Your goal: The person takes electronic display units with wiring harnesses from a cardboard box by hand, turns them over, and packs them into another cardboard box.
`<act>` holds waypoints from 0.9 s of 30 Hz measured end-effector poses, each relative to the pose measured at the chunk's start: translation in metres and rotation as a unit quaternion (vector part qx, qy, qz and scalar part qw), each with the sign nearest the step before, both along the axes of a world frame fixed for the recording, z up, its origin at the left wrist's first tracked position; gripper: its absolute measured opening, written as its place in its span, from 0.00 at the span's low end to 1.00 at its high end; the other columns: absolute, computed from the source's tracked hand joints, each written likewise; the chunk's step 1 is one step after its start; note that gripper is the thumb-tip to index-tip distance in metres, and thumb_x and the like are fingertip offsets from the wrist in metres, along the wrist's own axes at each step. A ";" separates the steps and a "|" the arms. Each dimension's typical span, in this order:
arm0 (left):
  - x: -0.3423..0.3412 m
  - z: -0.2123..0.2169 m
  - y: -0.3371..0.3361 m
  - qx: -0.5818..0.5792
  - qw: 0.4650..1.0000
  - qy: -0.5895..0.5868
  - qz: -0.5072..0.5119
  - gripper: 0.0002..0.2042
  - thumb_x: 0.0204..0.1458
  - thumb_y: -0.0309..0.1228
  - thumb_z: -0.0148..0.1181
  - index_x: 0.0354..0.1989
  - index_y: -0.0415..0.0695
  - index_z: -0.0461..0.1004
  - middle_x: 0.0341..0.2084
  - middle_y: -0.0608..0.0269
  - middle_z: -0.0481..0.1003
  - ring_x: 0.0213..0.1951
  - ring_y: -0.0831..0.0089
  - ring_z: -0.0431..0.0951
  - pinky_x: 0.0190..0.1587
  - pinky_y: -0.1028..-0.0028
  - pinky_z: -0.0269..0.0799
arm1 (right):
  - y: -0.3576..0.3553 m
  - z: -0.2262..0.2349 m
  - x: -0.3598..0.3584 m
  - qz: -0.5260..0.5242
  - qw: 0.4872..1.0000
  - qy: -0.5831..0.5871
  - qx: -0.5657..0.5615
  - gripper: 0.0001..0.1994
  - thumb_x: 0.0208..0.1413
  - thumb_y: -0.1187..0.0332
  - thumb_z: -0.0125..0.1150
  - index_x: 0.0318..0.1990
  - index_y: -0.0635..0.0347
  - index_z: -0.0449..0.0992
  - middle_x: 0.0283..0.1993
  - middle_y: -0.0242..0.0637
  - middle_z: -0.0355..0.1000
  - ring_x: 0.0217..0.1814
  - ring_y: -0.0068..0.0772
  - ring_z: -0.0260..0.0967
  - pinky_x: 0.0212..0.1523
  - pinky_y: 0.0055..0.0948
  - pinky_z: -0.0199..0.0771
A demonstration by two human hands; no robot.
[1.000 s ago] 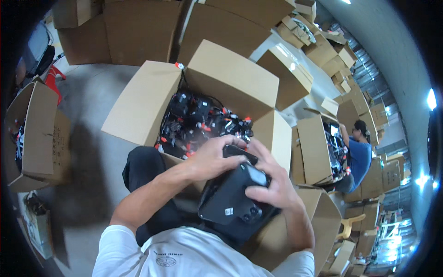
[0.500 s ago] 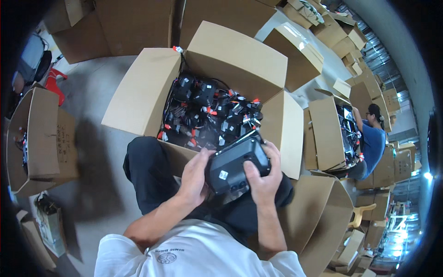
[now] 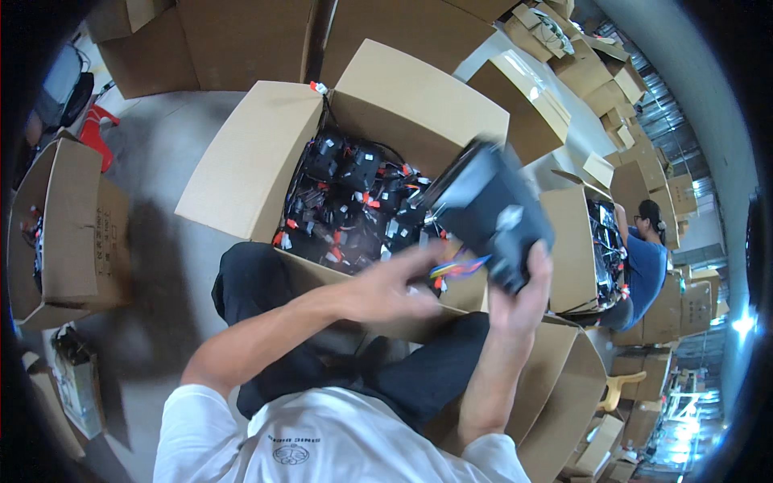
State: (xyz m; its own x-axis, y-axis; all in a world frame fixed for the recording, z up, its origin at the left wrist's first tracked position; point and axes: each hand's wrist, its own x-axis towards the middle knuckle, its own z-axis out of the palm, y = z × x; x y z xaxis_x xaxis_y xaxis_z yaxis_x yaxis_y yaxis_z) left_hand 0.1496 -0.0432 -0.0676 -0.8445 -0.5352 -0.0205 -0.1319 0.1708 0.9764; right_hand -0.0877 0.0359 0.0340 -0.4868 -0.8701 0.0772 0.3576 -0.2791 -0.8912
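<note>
In the head view, the black case (image 3: 483,201) is in the right hand (image 3: 519,294), raised in front of the big open carton's right side. Its long axis slants from upper left to lower right; the lower-right end sits in the hand and the far end points up and away from the person. A broad face with a pale label (image 3: 509,217) is turned toward the camera, though blurred. The right thumb presses the case's near edge; the other fingers are mostly hidden. Coloured wires (image 3: 463,267) hang between the case and the left hand (image 3: 390,286), whose blurred thumb and fingers are parted; whether they touch the wires, I cannot tell.

The big open carton (image 3: 250,161), flaps folded out, holds a jumble of black gadgets (image 3: 354,173) with red and white plugs. The left carton (image 3: 72,233) and right carton (image 3: 572,258) also hold parts.
</note>
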 end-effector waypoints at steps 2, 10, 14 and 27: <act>-0.027 -0.004 0.003 0.008 0.991 0.121 -0.061 0.20 0.79 0.40 0.69 0.67 0.36 0.82 0.61 0.47 0.87 0.59 0.64 0.91 0.63 0.59 0.87 | -0.036 -0.017 -0.039 -0.039 0.997 -0.045 -0.054 0.26 0.82 0.53 0.67 0.73 0.65 0.78 0.72 0.49 0.84 0.71 0.47 0.85 0.74 0.56 0.88; 0.012 0.004 -0.152 0.435 0.863 0.252 0.038 0.27 0.87 0.47 0.54 0.72 0.31 0.75 0.46 0.50 0.88 0.44 0.63 0.93 0.52 0.60 0.93 | -0.125 -0.238 -0.202 0.016 0.929 -0.203 0.310 0.18 0.73 0.56 0.76 0.63 0.51 0.83 0.57 0.33 0.86 0.56 0.35 0.83 0.54 0.44 0.87; 0.042 -0.030 -0.195 0.329 0.771 0.434 0.331 0.33 0.88 0.51 0.48 0.80 0.29 0.67 0.70 0.40 0.80 0.69 0.53 0.86 0.70 0.57 0.87 | -0.190 -0.293 -0.105 0.153 0.906 -0.149 0.366 0.19 0.77 0.55 0.74 0.67 0.51 0.83 0.64 0.34 0.88 0.69 0.36 0.81 0.70 0.54 0.80; 0.038 -0.032 -0.194 0.313 0.764 0.381 0.416 0.26 0.86 0.43 0.58 0.78 0.33 0.69 0.59 0.44 0.87 0.54 0.60 0.93 0.52 0.62 0.93 | -0.314 -0.480 -0.042 0.107 0.918 -0.231 0.304 0.31 0.82 0.54 0.71 0.81 0.60 0.72 0.75 0.47 0.80 0.79 0.57 0.79 0.76 0.66 0.87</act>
State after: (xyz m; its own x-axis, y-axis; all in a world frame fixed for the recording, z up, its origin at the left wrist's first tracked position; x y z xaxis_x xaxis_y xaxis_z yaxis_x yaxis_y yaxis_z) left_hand 0.1874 -0.2372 -0.0995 -0.1118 -0.9800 -0.1644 0.7062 -0.1947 0.6807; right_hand -0.1293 -0.2783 -0.4458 -0.1590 -0.7635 -0.6259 0.7248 0.3401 -0.5991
